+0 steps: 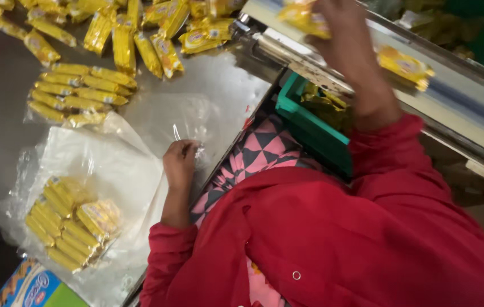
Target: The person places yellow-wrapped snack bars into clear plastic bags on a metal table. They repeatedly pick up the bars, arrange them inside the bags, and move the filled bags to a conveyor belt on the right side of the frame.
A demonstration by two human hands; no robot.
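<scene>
Beside the green crate [310, 122], I'm pinching a clear bag [188, 122] with my left hand [180, 162] (packing step, I judge), my right hand [338, 23] grasping a yellow packet [304, 16]; next I'd need the bag's mouth opened.

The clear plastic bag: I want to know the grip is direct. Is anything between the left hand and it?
Nothing visible: the left hand pinches the clear plastic bag directly on the metal table.

Two hands [180, 162], one green crate [310, 128]
</scene>
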